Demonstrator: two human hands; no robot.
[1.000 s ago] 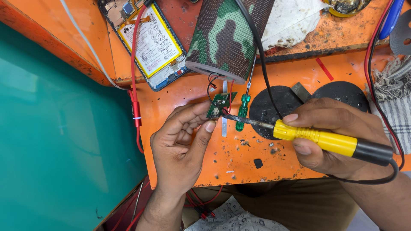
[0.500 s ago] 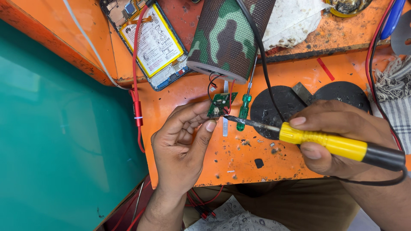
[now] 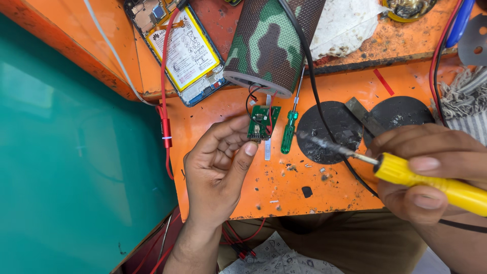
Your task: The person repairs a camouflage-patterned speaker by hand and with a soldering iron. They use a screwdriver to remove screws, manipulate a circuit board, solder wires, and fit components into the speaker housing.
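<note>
- Now the right hand [image 3: 431, 172], clenched on the yellow soldering iron [image 3: 431, 180], has drawn its tip back from the circuit board [image 3: 263, 123], toward the worktop's [image 3: 284, 187] near edge.
- Left hand [image 3: 218, 167] still pinches the board upright near the camouflage speaker [image 3: 269, 45]; the joint appears finished.

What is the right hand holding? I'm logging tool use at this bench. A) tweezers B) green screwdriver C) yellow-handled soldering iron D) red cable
C: the right hand grips the yellow-handled soldering iron, its tip off the small green circuit board in the left hand; the green screwdriver lies untouched on the orange bench.
</note>
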